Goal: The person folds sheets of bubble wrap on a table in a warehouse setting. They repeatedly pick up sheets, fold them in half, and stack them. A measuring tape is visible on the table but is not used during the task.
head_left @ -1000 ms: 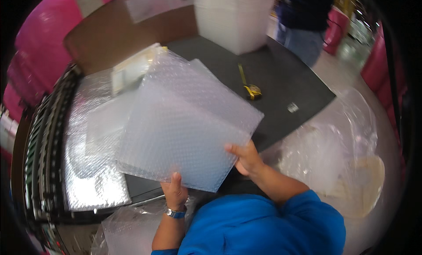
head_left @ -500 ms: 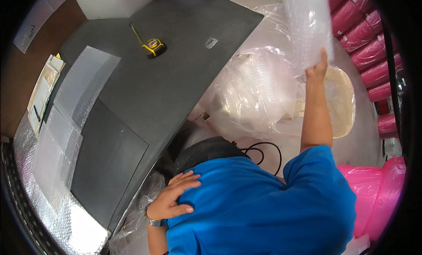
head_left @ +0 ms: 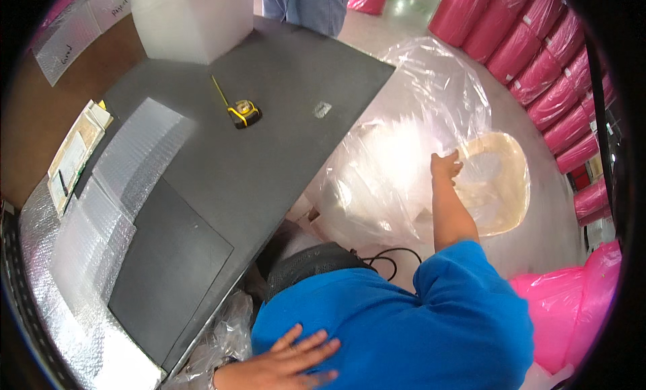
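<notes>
My right hand (head_left: 445,166) reaches out over a large clear plastic bag (head_left: 441,87) beside the table. Its fingers are apart, and no sheet shows in them. Whitish wrap, washed out by glare, shows through the bag's near part. Just right of that hand is a round cream-coloured rim (head_left: 523,188) with clear plastic about it. My left hand (head_left: 286,363) lies with spread fingers against my blue shirt (head_left: 390,323), holding nothing.
On the dark table (head_left: 282,87) are a yellow-black tape measure (head_left: 245,114), bubble wrap sheets (head_left: 138,144), a clipboard with papers (head_left: 77,154) and a white block-like stack (head_left: 192,23). A person in jeans (head_left: 306,10) stands beyond. Pink rolls (head_left: 518,50) line the right; a black cable (head_left: 387,259) lies below.
The translucent sheet has left my right hand, which has come lower and opened. My left hand has slid lower on my shirt. The view has shifted, bringing in the person in jeans.
</notes>
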Motion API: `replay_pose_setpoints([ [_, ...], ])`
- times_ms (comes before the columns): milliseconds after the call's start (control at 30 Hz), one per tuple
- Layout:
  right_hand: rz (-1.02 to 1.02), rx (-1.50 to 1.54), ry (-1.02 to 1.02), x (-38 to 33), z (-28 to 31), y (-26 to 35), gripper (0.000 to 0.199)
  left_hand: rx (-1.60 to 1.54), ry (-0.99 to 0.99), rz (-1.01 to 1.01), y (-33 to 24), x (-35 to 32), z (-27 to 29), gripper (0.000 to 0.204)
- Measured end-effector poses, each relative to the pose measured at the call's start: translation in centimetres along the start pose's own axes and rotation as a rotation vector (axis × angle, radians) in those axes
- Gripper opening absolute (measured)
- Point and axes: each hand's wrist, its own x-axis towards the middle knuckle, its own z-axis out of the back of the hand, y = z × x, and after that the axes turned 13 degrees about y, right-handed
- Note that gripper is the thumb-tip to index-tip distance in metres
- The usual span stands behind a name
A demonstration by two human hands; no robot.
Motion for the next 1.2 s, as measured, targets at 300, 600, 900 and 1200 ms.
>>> replay_pose_setpoints([
  [300, 1.376, 0.148, 0.184, -15.2, -4.1, 11.7, 0.050, -0.028, 0.324, 0.079, -4.8, 2.2, 4.1, 0.052],
  [600, 1.389, -0.178, 0.427, -23.4, -4.9, 14.2, 0.041, 0.099, 0.319, -0.214, -1.3, 3.7, 5.5, 0.071],
  [900, 1.365, -0.199, 0.421, -23.6, -4.9, 14.2, 0.039, -0.044, 0.408, -0.063, -0.6, 0.6, 8.2, 0.074],
  [1200, 1.376, -0.187, 0.410, -24.0, -5.4, 14.3, 0.038, 0.067, 0.306, -0.102, -0.5, 0.0, 6.4, 0.066],
])
